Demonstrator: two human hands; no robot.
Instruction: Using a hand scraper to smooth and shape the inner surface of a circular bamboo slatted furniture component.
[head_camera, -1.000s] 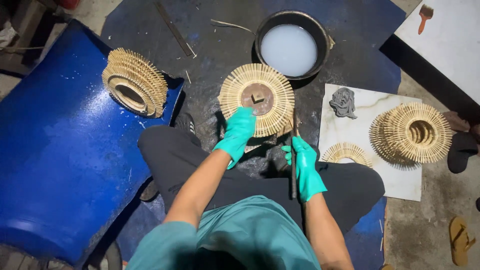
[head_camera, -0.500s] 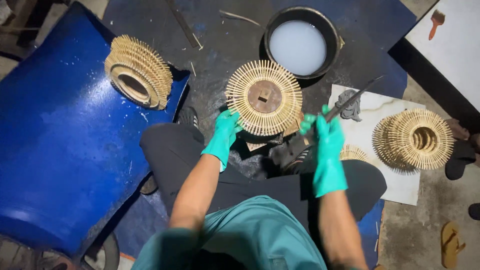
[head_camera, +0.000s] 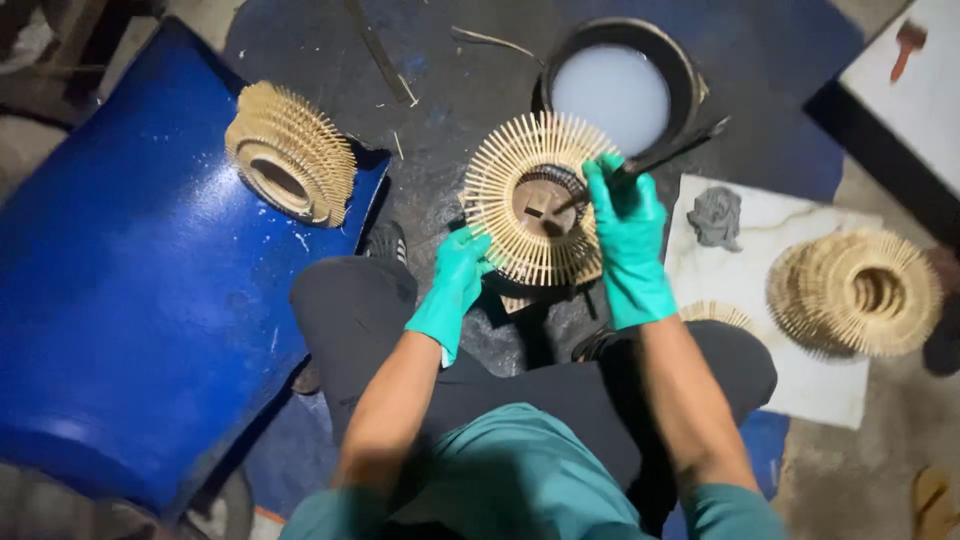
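Observation:
A round disc of radiating bamboo sticks (head_camera: 520, 170) sits on a dark stand between my knees. My left hand (head_camera: 455, 285), in a teal glove, grips the disc's near-left rim. My right hand (head_camera: 628, 235), also gloved, holds a thin dark brush (head_camera: 660, 155) whose tip touches the disc's dark centre. Behind the disc stands a black bowl of milky white liquid (head_camera: 620, 85).
A stack of finished stick discs (head_camera: 290, 150) leans on a large blue drum (head_camera: 130, 300) at left. Another stack (head_camera: 860, 290) and a grey rag (head_camera: 715, 215) lie on a white slab (head_camera: 800, 390) at right. Loose bamboo strips (head_camera: 380, 50) lie on the dark mat.
My right hand lifted the brush from my lap and brought it over to the disc's centre. My left hand slid along the disc's rim. The view moved closer.

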